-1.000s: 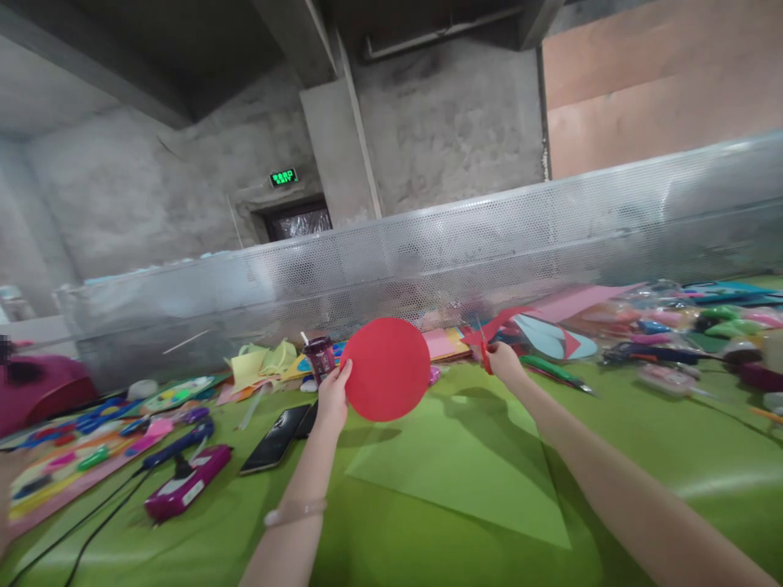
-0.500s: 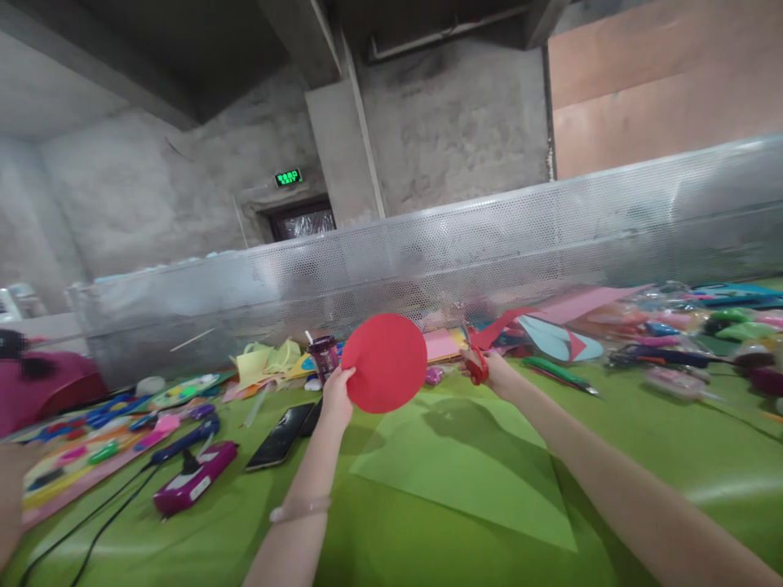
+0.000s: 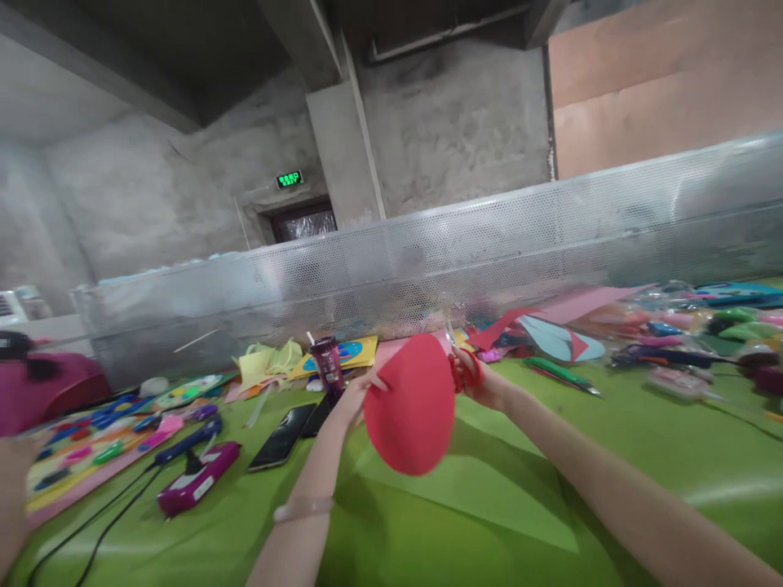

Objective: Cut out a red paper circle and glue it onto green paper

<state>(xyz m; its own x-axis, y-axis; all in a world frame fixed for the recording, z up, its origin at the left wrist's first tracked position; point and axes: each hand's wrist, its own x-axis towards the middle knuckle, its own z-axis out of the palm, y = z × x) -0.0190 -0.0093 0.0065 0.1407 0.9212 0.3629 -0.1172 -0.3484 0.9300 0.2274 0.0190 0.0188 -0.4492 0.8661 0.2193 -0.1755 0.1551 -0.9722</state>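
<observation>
My left hand [image 3: 360, 393] pinches the upper left edge of a red paper disc [image 3: 409, 405], held up over the green table and tilted toward me. My right hand [image 3: 479, 379] is closed through the red handles of a pair of scissors [image 3: 462, 368], whose blades touch the disc's upper right edge. A light green paper sheet [image 3: 489, 485] lies flat on the table under both hands.
A dark cup with a straw [image 3: 324, 363] and two black phones [image 3: 282, 436] lie left of the disc, with a purple glue gun [image 3: 196, 481] and cables further left. Coloured paper and tools crowd the table's back edge below a perforated metal barrier [image 3: 489, 244]. Another person's hand [image 3: 12, 497] is at far left.
The disc has come closer to me and tilted. My right hand has moved left with the scissors from the paper pile to the disc's edge.
</observation>
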